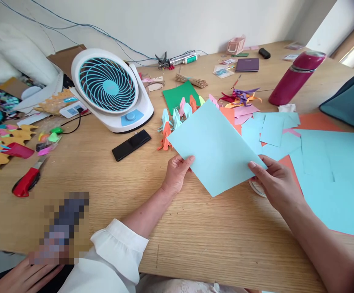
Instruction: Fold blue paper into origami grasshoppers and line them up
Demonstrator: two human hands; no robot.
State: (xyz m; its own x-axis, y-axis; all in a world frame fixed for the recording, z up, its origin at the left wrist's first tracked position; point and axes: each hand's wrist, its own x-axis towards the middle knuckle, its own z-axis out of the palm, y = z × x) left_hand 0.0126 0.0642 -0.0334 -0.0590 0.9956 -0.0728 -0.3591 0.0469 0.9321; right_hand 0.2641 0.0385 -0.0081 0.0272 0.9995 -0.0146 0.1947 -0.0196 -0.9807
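A light blue paper sheet (215,146) is held tilted above the wooden table (109,191), turned like a diamond. My left hand (176,173) pinches its lower left edge, and my right hand (272,181) grips its lower right edge. Behind the sheet stand several small folded paper figures (177,118) in blue, orange and pink. More light blue sheets (332,171) lie flat to the right on orange paper (320,121). A roll of tape is partly hidden under my right hand.
A white and blue desk fan (111,87) stands at the back left, a black phone (131,145) in front of it. A red cutter (27,181) lies left. A magenta bottle (295,77), green paper (179,94), a dark bag (352,101) and another person's hand (24,276) are also in view.
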